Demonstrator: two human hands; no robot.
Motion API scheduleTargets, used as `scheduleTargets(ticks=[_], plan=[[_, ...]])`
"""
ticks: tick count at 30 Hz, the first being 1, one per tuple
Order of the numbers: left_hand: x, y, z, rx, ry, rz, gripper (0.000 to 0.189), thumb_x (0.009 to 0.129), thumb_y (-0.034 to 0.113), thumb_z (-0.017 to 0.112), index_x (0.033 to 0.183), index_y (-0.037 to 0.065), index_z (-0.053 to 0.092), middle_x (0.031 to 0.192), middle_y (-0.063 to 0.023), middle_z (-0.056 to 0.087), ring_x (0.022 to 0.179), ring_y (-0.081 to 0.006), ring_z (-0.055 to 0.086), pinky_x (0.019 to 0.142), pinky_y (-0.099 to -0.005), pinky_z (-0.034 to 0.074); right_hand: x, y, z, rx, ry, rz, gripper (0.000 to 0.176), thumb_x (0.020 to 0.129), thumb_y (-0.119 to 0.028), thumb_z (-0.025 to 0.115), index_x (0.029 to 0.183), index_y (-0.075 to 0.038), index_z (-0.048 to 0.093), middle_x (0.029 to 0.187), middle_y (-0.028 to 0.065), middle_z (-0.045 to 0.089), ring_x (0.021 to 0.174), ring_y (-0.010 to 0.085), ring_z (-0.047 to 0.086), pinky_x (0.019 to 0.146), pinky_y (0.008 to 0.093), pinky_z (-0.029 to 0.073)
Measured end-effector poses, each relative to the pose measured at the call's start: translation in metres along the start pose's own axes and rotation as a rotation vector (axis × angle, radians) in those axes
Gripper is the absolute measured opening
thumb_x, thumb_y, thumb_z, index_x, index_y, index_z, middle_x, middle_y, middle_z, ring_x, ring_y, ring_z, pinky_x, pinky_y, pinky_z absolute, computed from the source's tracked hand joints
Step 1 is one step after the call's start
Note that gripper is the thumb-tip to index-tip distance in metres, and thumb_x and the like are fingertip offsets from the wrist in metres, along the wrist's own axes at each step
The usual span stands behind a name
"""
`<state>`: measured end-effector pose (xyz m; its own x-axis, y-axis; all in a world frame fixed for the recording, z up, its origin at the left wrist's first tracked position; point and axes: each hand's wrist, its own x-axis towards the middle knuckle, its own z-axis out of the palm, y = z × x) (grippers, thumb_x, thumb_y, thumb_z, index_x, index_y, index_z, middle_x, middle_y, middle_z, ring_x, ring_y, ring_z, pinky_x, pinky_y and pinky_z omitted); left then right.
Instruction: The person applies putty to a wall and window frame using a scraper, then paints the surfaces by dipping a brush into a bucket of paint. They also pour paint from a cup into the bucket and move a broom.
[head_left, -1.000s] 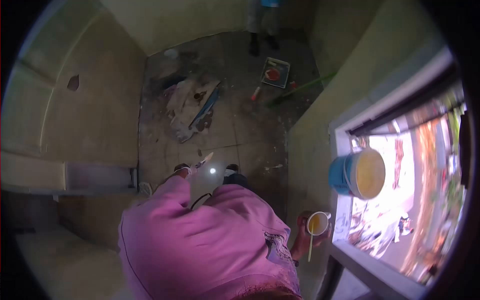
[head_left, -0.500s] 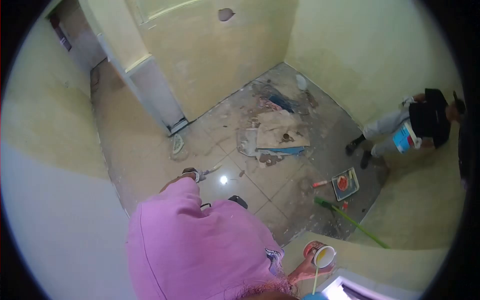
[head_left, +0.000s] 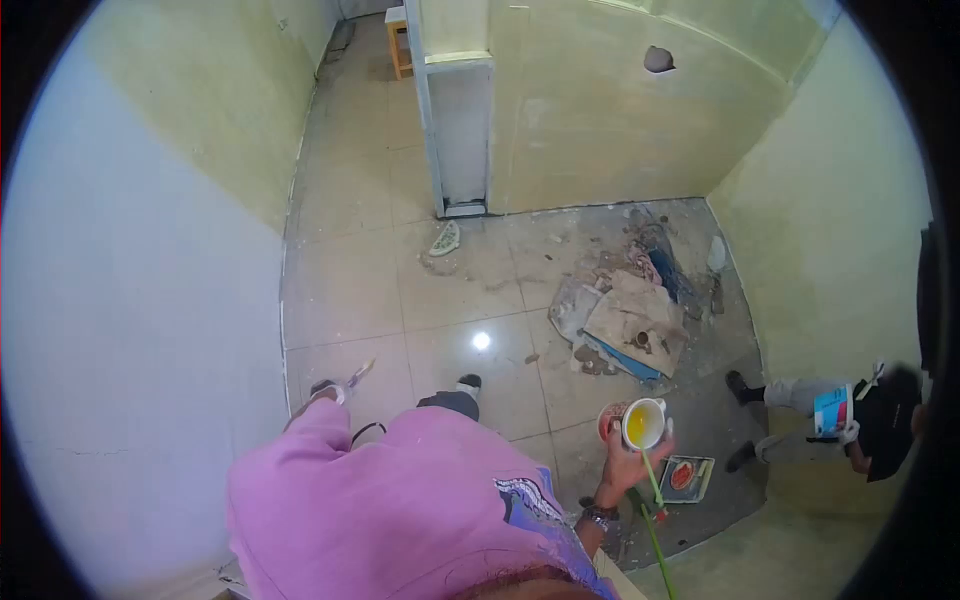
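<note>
My left hand (head_left: 330, 390), at the end of a pink sleeve, is closed around a paintbrush (head_left: 360, 374) with pale bristles pointing up and away. Out to the right, my right hand (head_left: 627, 466) grips a paint tub (head_left: 611, 419) with a red printed side and a white rim. The tub is tilted toward me, showing yellow paint (head_left: 636, 427) inside. A thin pale green strip (head_left: 652, 478) runs down from its rim past my fingers.
Dusty cardboard (head_left: 625, 315) and rags lie on the tiled floor ahead. A paint tray (head_left: 687, 480) and green broom handle (head_left: 655, 555) are at right. A person (head_left: 890, 425) by the right wall holds a blue-and-white bucket (head_left: 832, 411). A wooden stool (head_left: 398, 45) stands far back.
My view has swung left, toward the passage and left wall. My right hand has come up and forward with the tub. The brush stays in my left hand.
</note>
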<state>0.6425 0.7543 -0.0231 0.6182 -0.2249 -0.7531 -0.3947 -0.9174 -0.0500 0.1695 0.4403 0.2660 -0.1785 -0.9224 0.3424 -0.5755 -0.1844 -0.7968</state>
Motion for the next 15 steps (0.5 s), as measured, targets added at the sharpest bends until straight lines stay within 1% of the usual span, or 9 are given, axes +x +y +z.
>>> scheduleTargets(ticks=[2,3,5,6,7,9,11,14,15], plan=[[0.003,-0.063,0.033,-0.157,-0.062,-0.111,0.035,0.084,0.042,0.057,0.086,0.008,0.064,0.065,-0.0055,0.061,0.054,-0.0203,0.057,0.048,-0.0365,0.041,0.016,-0.013,0.045,0.002,-0.083,-0.085,0.086,0.057,-0.019,0.084,0.127,0.001,0.039,0.116,0.0163,0.052,0.107,0.0271,0.052,0.094,0.0381,0.041],[-0.010,-0.084,0.035,-0.283,-0.102,-0.174,0.035,0.085,0.042,0.057,0.084,0.008,0.064,0.065,-0.0053,0.061,0.053,-0.0200,0.056,0.047,-0.0363,0.040,0.045,-0.035,0.069,-0.009,-0.132,-0.137,0.086,0.057,-0.019,0.084,0.127,0.001,0.038,0.115,0.0157,0.052,0.106,0.0267,0.052,0.094,0.0373,0.041],[-0.015,-0.121,0.056,-0.498,-0.154,-0.251,0.034,0.085,0.043,0.057,0.081,0.009,0.062,0.063,-0.0050,0.059,0.052,-0.0193,0.054,0.046,-0.0358,0.039,0.054,-0.073,0.115,0.169,-0.204,-0.150,0.087,0.057,-0.021,0.084,0.127,0.001,0.038,0.115,0.0157,0.052,0.105,0.0271,0.053,0.093,0.0381,0.040],[-0.017,-0.134,0.064,-0.593,-0.174,-0.277,0.034,0.085,0.043,0.057,0.080,0.009,0.061,0.063,-0.0048,0.059,0.051,-0.0189,0.053,0.045,-0.0356,0.039,0.059,-0.078,0.143,0.178,-0.215,-0.183,0.085,0.057,-0.021,0.083,0.126,0.001,0.038,0.114,0.0155,0.052,0.105,0.0270,0.053,0.092,0.0381,0.041],[-0.016,-0.141,0.067,-0.679,-0.192,-0.301,0.034,0.085,0.043,0.057,0.079,0.010,0.060,0.062,-0.0047,0.058,0.050,-0.0186,0.053,0.044,-0.0354,0.038,0.072,-0.088,0.176,0.184,-0.223,-0.215,0.084,0.058,-0.022,0.083,0.125,0.001,0.039,0.113,0.0153,0.052,0.105,0.0269,0.052,0.091,0.0380,0.042],[-0.009,-0.154,0.070,-0.829,-0.222,-0.331,0.034,0.085,0.044,0.057,0.076,0.011,0.059,0.061,-0.0043,0.057,0.048,-0.0179,0.051,0.043,-0.0349,0.037,0.087,-0.140,0.225,0.148,-0.253,-0.275,0.081,0.060,-0.024,0.082,0.124,0.000,0.039,0.112,0.0154,0.054,0.104,0.0270,0.054,0.089,0.0376,0.042],[0.007,-0.161,0.068,-0.953,-0.238,-0.347,0.035,0.085,0.044,0.057,0.073,0.011,0.057,0.060,-0.0040,0.056,0.046,-0.0172,0.049,0.041,-0.0345,0.036,0.100,-0.197,0.272,0.311,-0.294,-0.230,0.079,0.061,-0.026,0.082,0.123,0.000,0.040,0.110,0.0162,0.056,0.101,0.0283,0.056,0.088,0.0374,0.043],[0.035,-0.169,0.050,-1.138,-0.263,-0.355,0.036,0.085,0.045,0.058,0.069,0.013,0.055,0.058,-0.0035,0.054,0.044,-0.0162,0.047,0.039,-0.0338,0.035,0.135,-0.236,0.365,0.215,-0.188,-0.405,0.078,0.062,-0.028,0.081,0.122,0.000,0.040,0.107,0.0169,0.059,0.098,0.0292,0.059,0.086,0.0372,0.045],[0.043,-0.172,0.042,-1.196,-0.258,-0.359,0.037,0.085,0.045,0.058,0.067,0.013,0.054,0.057,-0.0033,0.053,0.043,-0.0158,0.046,0.039,-0.0336,0.034,0.143,-0.257,0.387,0.201,-0.187,-0.423,0.079,0.062,-0.028,0.081,0.122,0.001,0.040,0.107,0.0174,0.058,0.098,0.0291,0.059,0.086,0.0371,0.046]])
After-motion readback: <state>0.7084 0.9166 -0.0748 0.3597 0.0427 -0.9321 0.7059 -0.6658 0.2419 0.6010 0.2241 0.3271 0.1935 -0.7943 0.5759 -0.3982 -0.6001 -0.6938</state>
